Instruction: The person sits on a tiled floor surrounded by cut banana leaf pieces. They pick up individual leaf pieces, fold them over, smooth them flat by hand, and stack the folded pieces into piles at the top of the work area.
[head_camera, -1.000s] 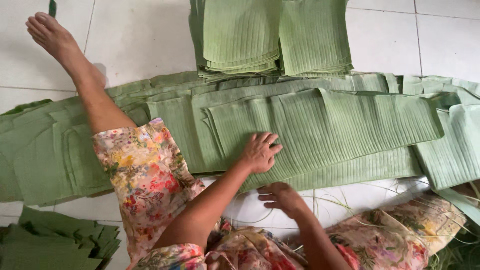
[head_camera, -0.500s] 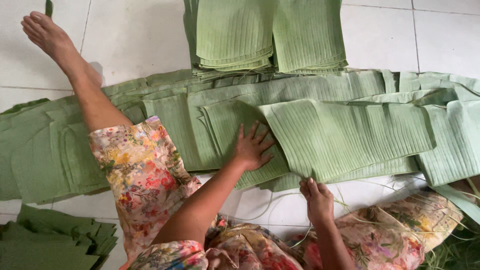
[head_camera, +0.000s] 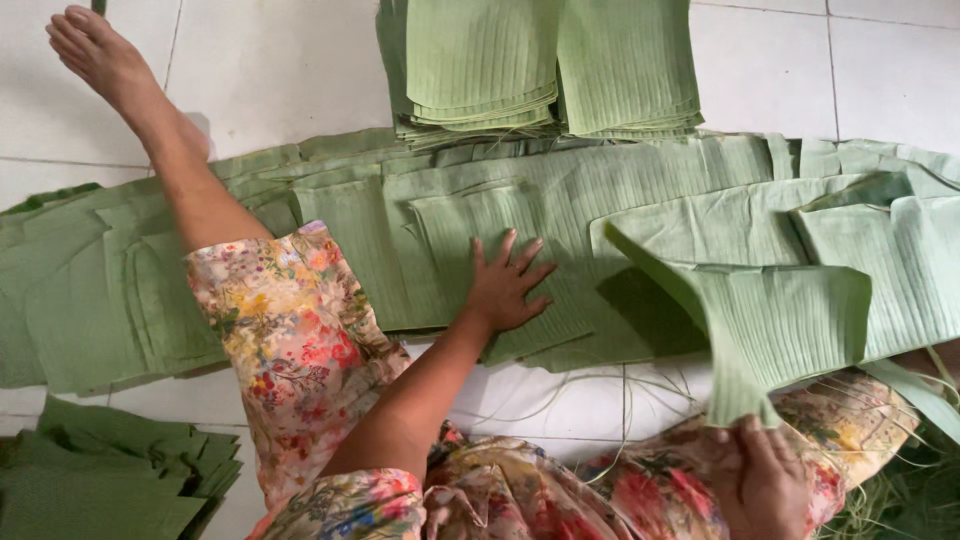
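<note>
L hand (head_camera: 508, 288) flat on leaves (head_camera: 450, 240), R hand (head_camera: 760, 480) w/ leaf piece (head_camera: 780, 325)

I see banana leaf pieces (head_camera: 560, 200) pale green, fine ribbed lines; trousers (head_camera: 300, 340) floral pink-yellow-red; floor tiles (head_camera: 280, 70) white.

Right hand (head_camera: 762, 480) cut off by bottom edge

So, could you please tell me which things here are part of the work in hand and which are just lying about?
In hand:
- lifted leaf piece, in right hand
- spread leaf layer, under left hand

Lying about:
- folded stacks
- corner pile
- loose fibres
</note>
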